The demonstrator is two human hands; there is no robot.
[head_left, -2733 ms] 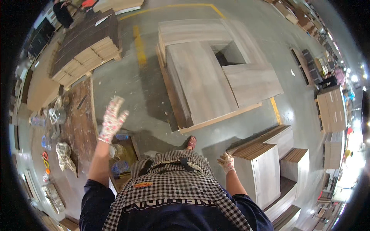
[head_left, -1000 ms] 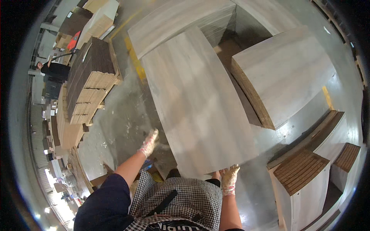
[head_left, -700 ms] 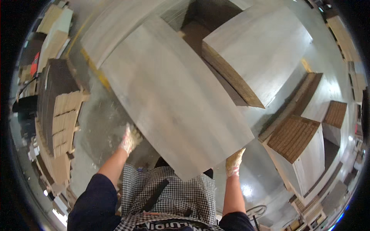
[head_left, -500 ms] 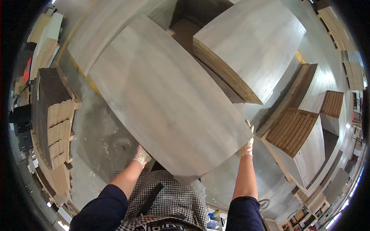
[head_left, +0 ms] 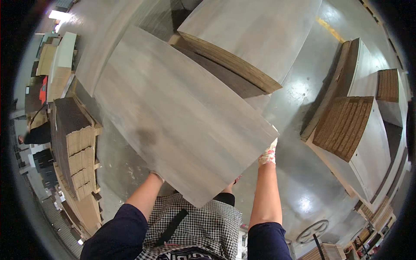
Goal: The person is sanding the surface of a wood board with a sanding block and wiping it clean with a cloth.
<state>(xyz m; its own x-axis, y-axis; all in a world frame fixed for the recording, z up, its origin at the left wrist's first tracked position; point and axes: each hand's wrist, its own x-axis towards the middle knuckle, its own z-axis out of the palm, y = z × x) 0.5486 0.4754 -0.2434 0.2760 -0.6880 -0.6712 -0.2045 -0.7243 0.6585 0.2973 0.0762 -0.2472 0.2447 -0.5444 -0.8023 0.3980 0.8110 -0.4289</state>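
Observation:
A large grey wood-grain board (head_left: pixel 182 117) lies slantwise before me, its near corner close to my checked apron (head_left: pixel 195 225). My right hand (head_left: pixel 268 154), in a patterned white glove, grips the board's right edge near the corner. My left hand (head_left: pixel 157 176) is under the board's near left edge; only a bit of glove at the wrist shows and its fingers are hidden. Beyond the board's far right edge stands a stack of similar grey boards (head_left: pixel 255 34), with brown raw edges.
Stacked boards with brown edges (head_left: pixel 344 128) stand at right. On the left is a pile of dark-topped boards (head_left: pixel 76 147) on a pallet. Farther left, another person's dark sleeve (head_left: pixel 38 134) shows. A round ring-shaped object (head_left: pixel 313 232) lies on the floor at lower right.
My view has turned, so the stacks at right sit farther right and the far stack higher. The board stays in both hands; my left hand now shows less, farther under its edge.

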